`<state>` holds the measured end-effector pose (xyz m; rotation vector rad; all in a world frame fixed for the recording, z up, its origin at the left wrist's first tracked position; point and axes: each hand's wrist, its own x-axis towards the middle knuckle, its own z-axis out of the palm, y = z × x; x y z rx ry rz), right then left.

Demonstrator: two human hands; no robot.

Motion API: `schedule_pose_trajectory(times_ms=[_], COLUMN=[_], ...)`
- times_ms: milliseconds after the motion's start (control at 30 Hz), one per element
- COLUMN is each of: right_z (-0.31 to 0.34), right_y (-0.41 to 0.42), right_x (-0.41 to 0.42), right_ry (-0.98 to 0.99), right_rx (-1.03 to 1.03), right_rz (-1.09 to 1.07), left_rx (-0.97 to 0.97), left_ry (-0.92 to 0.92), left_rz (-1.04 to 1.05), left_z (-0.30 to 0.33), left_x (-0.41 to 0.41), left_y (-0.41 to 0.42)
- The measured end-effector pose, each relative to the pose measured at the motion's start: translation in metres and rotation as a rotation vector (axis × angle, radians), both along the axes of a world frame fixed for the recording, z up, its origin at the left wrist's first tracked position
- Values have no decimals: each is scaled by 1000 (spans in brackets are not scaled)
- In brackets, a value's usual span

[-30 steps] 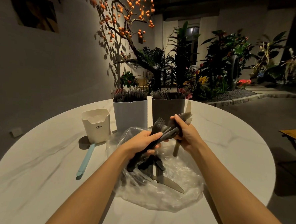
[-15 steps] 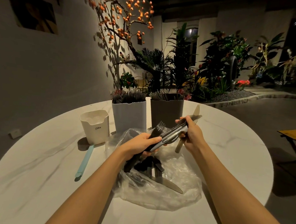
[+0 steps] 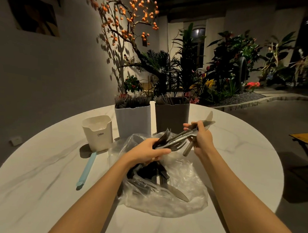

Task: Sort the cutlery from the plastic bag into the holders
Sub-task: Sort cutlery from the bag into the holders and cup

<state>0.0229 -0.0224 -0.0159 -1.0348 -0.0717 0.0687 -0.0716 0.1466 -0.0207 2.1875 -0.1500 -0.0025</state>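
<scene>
Right hand [image 3: 201, 139] has drawn its knives [image 3: 193, 132] rightward, clear of the forks [image 3: 163, 138] the left hand [image 3: 148, 150] grips. Fingers of both clamp cutlery; knife holder next, likely.

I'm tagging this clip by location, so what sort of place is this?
Probably a restaurant or café dining area with an indoor garden. A round marble table carries two holders packed with cutlery, a planted bed runs behind it, and a decorative orange-fruited tree stands by the wall.
</scene>
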Motion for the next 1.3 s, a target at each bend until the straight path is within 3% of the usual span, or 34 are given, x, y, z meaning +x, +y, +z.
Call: schedule_pose_trajectory(times_ms=[100, 200, 433, 700, 800, 1000, 1167, 1300], right_z=[2, 2, -3, 2, 2, 1, 8, 5], right_y=[0, 4, 15, 4, 1, 4, 16, 25], right_x=[-1, -1, -6, 3, 3, 3, -13, -23], right_ry=[96, 170, 178, 152, 134, -10, -278, -392], right_rx=[239, 377, 449, 546, 561, 334, -4, -156], right_rz=[45, 93, 293, 50, -15, -37, 75, 153], left_rx=[-59, -65, -72, 71, 34, -126, -296, -418], left_ry=[-76, -41, 7, 14, 33, -14, -79, -121], left_rz=[49, 27, -20, 2, 30, 87, 118, 170], left_z=[-5, -6, -4, 0, 1, 4, 8, 9], left_x=[3, 4, 2, -1, -1, -3, -3, -1], left_y=[-1, 0, -5, 3, 5, 1, -8, -15])
